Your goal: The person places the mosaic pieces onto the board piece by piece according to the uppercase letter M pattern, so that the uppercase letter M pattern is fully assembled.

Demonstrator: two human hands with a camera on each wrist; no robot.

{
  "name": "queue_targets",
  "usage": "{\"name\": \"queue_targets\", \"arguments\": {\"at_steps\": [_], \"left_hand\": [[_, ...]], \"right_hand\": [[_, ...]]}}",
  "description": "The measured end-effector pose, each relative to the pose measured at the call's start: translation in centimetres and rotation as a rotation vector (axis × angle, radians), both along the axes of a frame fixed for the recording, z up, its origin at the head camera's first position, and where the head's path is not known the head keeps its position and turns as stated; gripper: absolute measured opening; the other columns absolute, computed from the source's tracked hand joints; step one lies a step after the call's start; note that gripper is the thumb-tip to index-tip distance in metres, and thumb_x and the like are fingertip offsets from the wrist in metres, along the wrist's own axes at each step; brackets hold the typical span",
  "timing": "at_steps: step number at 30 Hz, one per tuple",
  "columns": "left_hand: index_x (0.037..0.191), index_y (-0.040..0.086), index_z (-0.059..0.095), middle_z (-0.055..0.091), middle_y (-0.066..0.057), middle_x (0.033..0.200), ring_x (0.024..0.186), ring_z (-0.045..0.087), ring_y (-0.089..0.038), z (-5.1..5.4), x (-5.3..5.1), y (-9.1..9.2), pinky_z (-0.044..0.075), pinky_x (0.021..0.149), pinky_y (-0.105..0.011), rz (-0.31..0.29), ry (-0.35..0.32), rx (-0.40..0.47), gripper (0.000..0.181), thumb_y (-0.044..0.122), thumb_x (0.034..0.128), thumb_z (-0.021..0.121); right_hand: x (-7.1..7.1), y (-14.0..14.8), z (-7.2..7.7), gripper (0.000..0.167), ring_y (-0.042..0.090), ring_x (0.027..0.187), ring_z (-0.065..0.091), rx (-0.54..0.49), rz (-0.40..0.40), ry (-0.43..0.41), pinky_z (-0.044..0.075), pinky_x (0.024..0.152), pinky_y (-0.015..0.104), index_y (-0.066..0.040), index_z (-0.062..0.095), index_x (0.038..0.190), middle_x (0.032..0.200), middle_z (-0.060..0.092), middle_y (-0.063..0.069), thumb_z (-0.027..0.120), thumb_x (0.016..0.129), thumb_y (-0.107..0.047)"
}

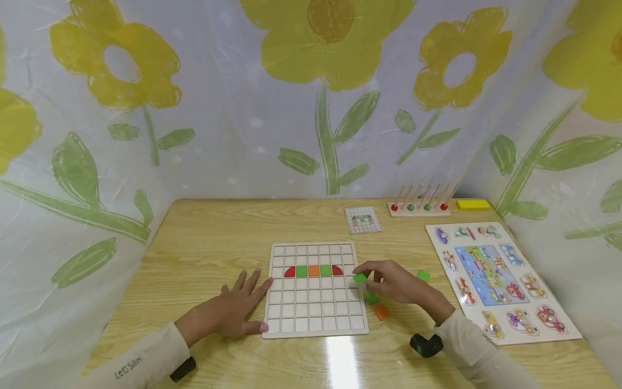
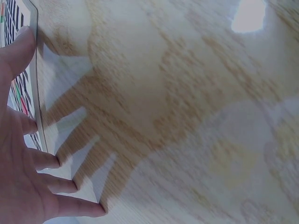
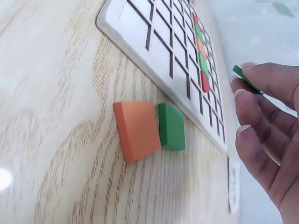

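Observation:
A white grid board [image 1: 315, 324] lies on the table, with a row of tiles in it: a red rounded tile [image 1: 290, 272] at each end, two green tiles and an orange tile [image 1: 314, 270] in the middle. My right hand [image 1: 393, 281] pinches a green square tile [image 1: 359, 279] between thumb and fingers at the board's right edge; the right wrist view shows this tile [image 3: 246, 78] raised. Below that hand lie another green tile [image 3: 172, 127] and an orange tile [image 3: 138, 129]. With fingers spread, my left hand [image 1: 238, 308] rests at the board's left edge.
One more green tile [image 1: 424, 275] lies right of my right hand. A small pattern card [image 1: 363, 220] lies behind the board. At the back right stand a peg rack [image 1: 419, 213] and a yellow block [image 1: 473, 205]. A picture puzzle board [image 1: 505, 281] covers the table's right side.

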State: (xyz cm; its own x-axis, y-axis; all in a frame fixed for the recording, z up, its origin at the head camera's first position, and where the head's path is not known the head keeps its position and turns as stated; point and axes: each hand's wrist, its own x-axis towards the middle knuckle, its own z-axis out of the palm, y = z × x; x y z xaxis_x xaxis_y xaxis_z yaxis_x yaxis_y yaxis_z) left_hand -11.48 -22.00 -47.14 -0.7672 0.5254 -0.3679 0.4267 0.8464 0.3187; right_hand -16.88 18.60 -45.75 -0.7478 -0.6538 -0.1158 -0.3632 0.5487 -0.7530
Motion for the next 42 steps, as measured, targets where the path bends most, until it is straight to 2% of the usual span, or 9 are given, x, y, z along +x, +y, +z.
{"name": "queue_targets", "arguments": {"at_steps": [6,10,14,25,36,42], "left_hand": [[0.162,0.012,0.015,0.004,-0.029,0.165,0.147,0.009,-0.060,0.1,-0.1,0.0,0.025,0.097,-0.085,-0.007,0.008,0.004,0.099,0.069,0.0919,0.055],[0.162,0.013,0.015,0.004,-0.028,0.166,0.148,0.007,-0.059,0.0,0.0,0.0,0.024,0.098,-0.085,0.008,-0.014,-0.001,0.101,0.072,0.0903,0.054],[0.162,0.013,0.015,0.004,-0.027,0.166,0.148,0.008,-0.059,-0.1,0.2,0.0,0.023,0.099,-0.085,0.014,-0.023,-0.004,0.102,0.073,0.0897,0.054],[0.162,0.013,0.014,0.005,-0.028,0.166,0.147,0.009,-0.060,-0.3,0.0,-0.1,0.025,0.098,-0.084,-0.002,0.011,0.000,0.101,0.073,0.0905,0.052],[0.163,0.014,0.014,0.004,-0.026,0.166,0.148,0.009,-0.059,-0.3,0.0,-0.1,0.025,0.098,-0.084,0.008,0.006,-0.005,0.102,0.075,0.0894,0.052],[0.163,0.015,0.014,0.004,-0.026,0.167,0.148,0.009,-0.059,-0.2,0.1,-0.1,0.025,0.099,-0.083,0.017,-0.003,-0.008,0.103,0.075,0.0889,0.052]], "right_hand": [[-0.2,-0.8,0.1,0.034,0.008,0.075,0.062,-0.040,0.038,-0.007,0.052,0.064,0.023,-0.004,0.064,0.131,0.112,0.067,0.007,0.065,0.098,-0.012],[-0.3,-1.4,-0.2,0.035,0.008,0.074,0.062,-0.074,0.062,-0.012,0.054,0.064,0.023,0.000,0.062,0.132,0.112,0.068,0.010,0.064,0.099,-0.011],[-0.4,-1.9,-0.6,0.036,0.006,0.073,0.059,-0.078,0.057,-0.015,0.052,0.062,0.022,0.001,0.062,0.132,0.111,0.068,0.011,0.065,0.099,-0.011],[-1.2,-3.5,-0.6,0.033,0.007,0.065,0.054,-0.082,0.016,0.021,0.046,0.057,0.021,-0.005,0.066,0.129,0.105,0.065,0.006,0.067,0.097,-0.012],[-1.6,-4.7,-1.4,0.034,0.007,0.063,0.051,-0.085,-0.016,0.031,0.046,0.057,0.022,-0.004,0.065,0.129,0.106,0.068,0.008,0.068,0.096,-0.010],[-1.5,-5.5,-1.2,0.033,0.009,0.062,0.049,-0.077,-0.031,0.028,0.043,0.055,0.021,-0.005,0.066,0.128,0.104,0.068,0.007,0.068,0.096,-0.010]]}}
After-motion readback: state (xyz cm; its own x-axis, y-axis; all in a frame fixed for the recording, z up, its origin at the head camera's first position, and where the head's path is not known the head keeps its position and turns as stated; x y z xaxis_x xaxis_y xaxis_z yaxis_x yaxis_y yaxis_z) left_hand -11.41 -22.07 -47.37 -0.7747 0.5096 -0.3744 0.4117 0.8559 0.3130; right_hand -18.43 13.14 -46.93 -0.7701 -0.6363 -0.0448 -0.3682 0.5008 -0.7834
